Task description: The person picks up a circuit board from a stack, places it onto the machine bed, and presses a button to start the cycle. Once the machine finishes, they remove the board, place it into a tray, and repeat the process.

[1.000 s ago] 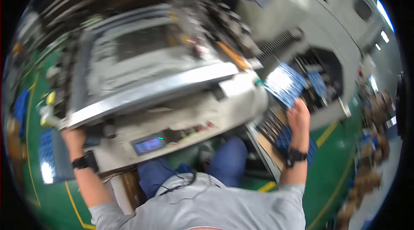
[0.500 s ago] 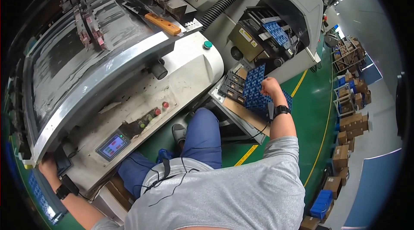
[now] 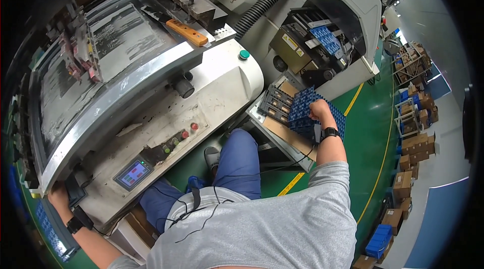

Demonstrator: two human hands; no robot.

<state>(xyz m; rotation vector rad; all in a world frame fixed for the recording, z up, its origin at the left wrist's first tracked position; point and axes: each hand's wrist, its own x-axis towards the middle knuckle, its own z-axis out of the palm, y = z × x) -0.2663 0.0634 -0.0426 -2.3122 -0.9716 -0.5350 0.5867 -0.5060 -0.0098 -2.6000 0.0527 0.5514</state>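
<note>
My right hand (image 3: pixel 318 109) is closed at the edge of a blue circuit board panel (image 3: pixel 301 101), with its fingers partly turned from view. The panel lies tilted over a stack of similar blue panels (image 3: pixel 337 113) beside a dark slotted fixture (image 3: pixel 277 103). At the far lower left, my left hand (image 3: pixel 58 196) reaches under the front corner of the solder paste printer's metal frame (image 3: pixel 118 92). Its fingertips are hidden there.
A wooden-handled spatula (image 3: pixel 186 32) rests on the printer's frame. Squeegee blades (image 3: pixel 80 60) stand over the paste-smeared stencil (image 3: pixel 133 29). A small touchscreen (image 3: pixel 134 173) and red buttons (image 3: pixel 189 130) are on the front panel. Another blue panel (image 3: pixel 326 39) sits in the machine opening at right.
My right hand has moved slightly down with the blue panel, which now lies lower. The squeegee blades have shifted left over the stencil. My left hand stays about where it was.
</note>
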